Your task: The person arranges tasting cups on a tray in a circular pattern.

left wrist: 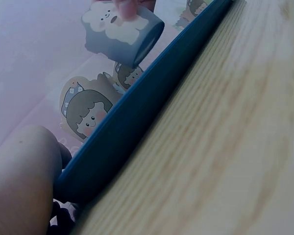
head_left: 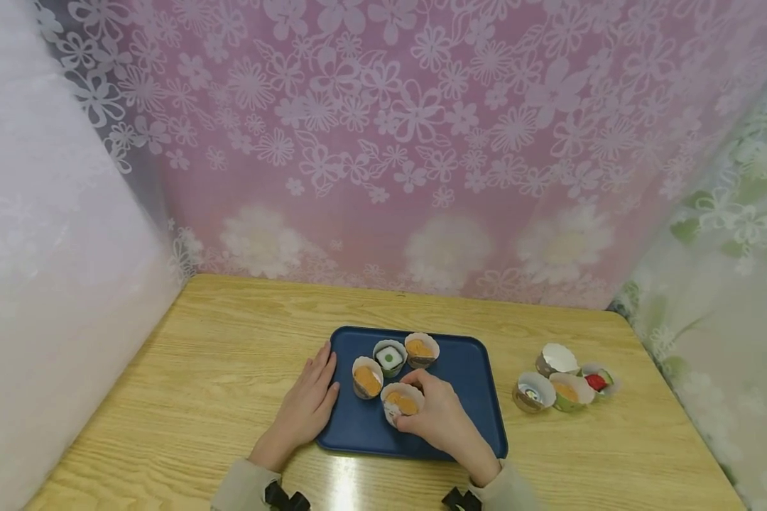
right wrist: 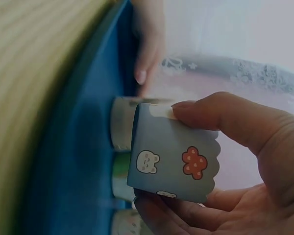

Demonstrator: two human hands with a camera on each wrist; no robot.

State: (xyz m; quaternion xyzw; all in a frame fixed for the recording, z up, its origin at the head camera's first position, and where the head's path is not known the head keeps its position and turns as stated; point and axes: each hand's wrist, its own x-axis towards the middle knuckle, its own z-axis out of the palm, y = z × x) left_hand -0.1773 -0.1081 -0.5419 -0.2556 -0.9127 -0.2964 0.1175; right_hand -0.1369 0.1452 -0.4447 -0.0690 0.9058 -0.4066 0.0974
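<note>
My right hand [head_left: 444,415] grips a scalloped paper cupcake cup [head_left: 391,411] by its sides, thumb and fingers opposed, over the front middle of the blue tray [head_left: 351,436]. Orange filling shows inside it, and the right wrist view shows a bear and a red print on the grey-blue cup [right wrist: 174,156]. In the left wrist view this cup [left wrist: 120,36] hangs above the tray rim. My left hand [head_left: 307,401] lies with extended fingers along the tray's left edge. Behind the held cup stand two orange-filled cups, at left [head_left: 358,389] and back [head_left: 430,362], and a white-and-green-topped cup [head_left: 391,370].
Right of the tray, several paper cups cluster on the wooden table [head_left: 243,341]: a white one [head_left: 555,363], one with something small inside [head_left: 525,401], an orange-filled cup [head_left: 569,406] and one with a red-and-green item [head_left: 596,382]. Floral curtains [head_left: 383,142] surround the table.
</note>
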